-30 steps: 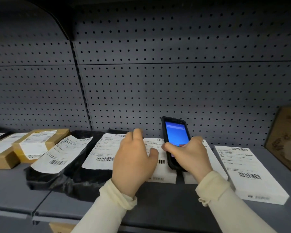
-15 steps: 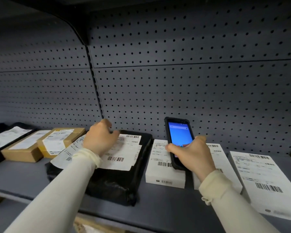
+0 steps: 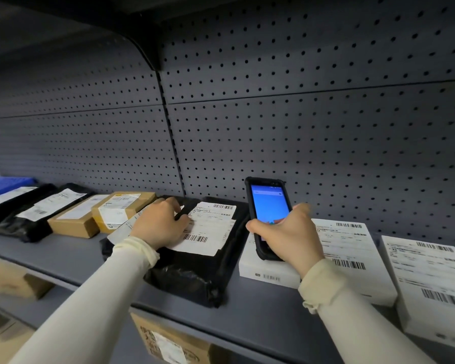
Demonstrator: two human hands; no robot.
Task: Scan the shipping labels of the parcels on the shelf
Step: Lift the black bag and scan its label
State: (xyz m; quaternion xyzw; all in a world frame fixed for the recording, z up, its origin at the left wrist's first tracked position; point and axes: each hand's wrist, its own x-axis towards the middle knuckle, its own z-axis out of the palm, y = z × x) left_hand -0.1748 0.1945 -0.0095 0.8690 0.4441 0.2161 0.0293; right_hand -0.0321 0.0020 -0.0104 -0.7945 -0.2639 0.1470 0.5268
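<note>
Grey metal shelf [image 3: 71, 261] with a perforated back panel [image 3: 313, 132] is seen from above, lined with parcels. At the centre lies a black plastic mailer [image 3: 195, 274] bearing a white shipping label [image 3: 208, 232] with barcodes. The left hand [image 3: 159, 224] is laid on that label, fingers loosely bent and pressing it flat. Just to its right, a black handheld scanner [image 3: 267, 208] with a lit blue screen is gripped upright by the right hand [image 3: 286, 236], fingers wrapped round its lower body, above a white box [image 3: 268, 271]. More white boxes [image 3: 431, 279] with labels are set further right; brown cardboard boxes [image 3: 121, 210] and black mailers [image 3: 37, 214] are lined up to the left. Both arms are covered by cream sleeves [image 3: 95, 306].
</note>
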